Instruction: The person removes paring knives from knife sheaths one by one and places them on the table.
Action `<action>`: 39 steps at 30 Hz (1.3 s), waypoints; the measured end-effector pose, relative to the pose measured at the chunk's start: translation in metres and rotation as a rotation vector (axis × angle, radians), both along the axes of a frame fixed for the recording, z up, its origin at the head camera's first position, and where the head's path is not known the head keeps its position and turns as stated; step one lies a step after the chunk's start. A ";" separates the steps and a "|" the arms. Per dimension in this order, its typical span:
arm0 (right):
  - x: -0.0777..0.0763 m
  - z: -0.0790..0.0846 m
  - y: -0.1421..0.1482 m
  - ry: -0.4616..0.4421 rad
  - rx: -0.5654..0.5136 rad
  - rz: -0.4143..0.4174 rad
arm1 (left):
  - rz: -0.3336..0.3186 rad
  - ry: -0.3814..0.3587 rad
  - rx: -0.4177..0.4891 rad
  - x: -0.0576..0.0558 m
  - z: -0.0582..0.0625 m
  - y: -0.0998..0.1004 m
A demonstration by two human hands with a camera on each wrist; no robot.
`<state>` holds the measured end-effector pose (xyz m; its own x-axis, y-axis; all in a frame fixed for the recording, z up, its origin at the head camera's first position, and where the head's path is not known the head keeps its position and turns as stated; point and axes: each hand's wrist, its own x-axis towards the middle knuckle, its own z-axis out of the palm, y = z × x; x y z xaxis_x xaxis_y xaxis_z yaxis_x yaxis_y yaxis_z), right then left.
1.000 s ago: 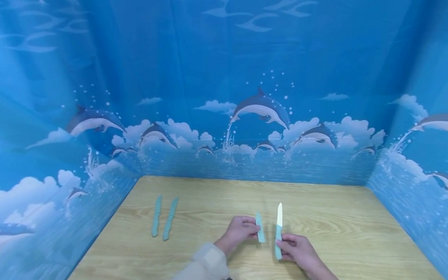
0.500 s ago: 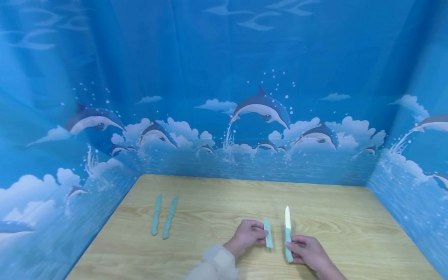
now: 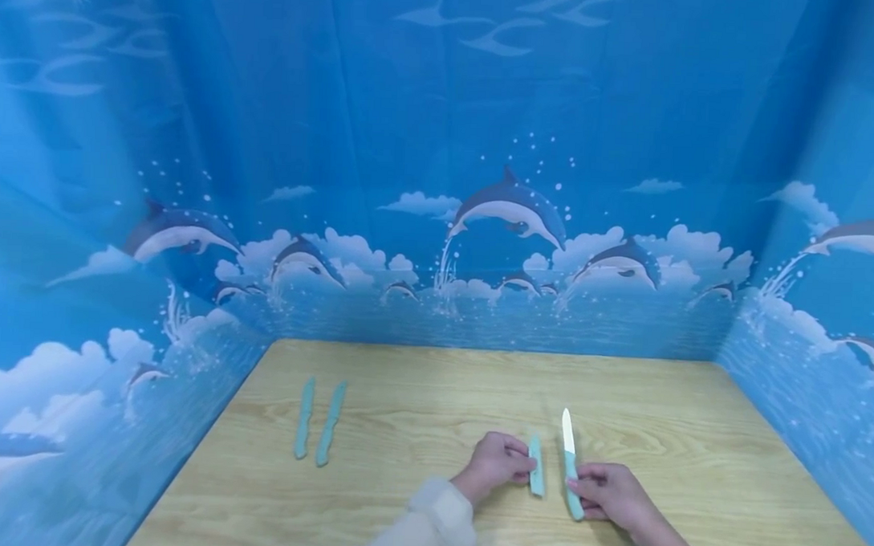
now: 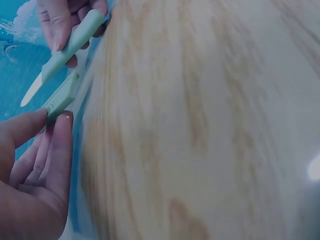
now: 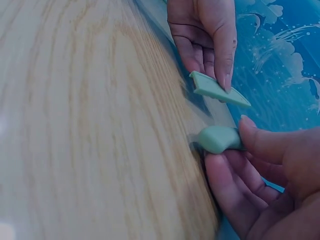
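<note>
My left hand (image 3: 497,461) pinches a mint-green knife sheath (image 3: 535,468) between thumb and fingers. To its right, my right hand (image 3: 612,494) grips a small knife (image 3: 571,474) by its mint-green handle, the pale blade bare and pointing away from me. Sheath and knife stand side by side, a short gap apart. In the left wrist view the sheath (image 4: 61,99) lies just below the bare blade (image 4: 32,91). The right wrist view shows the rounded handle end (image 5: 218,139) between my right thumb and fingers; the blade is hidden there.
Two more mint-green knives (image 3: 305,419) (image 3: 331,423), seemingly sheathed, lie side by side at the left of the wooden table (image 3: 418,393). Blue dolphin-print cloth (image 3: 441,145) encloses the table at the back and both sides.
Both hands have moved right and slightly toward me, carrying the sheath and the knife. The knife has tilted a little to the left. The two knives at the left stay put.
</note>
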<state>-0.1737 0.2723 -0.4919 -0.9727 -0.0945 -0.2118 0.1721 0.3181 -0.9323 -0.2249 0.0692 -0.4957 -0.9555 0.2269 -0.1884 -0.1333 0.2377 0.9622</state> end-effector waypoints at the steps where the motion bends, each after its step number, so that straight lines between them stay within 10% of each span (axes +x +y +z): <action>1: 0.000 0.001 0.000 0.001 0.002 0.011 | -0.004 0.012 -0.015 0.001 0.000 0.001; 39: 0.001 0.001 0.003 0.024 0.224 0.010 | -0.085 0.153 -0.246 0.010 0.003 0.024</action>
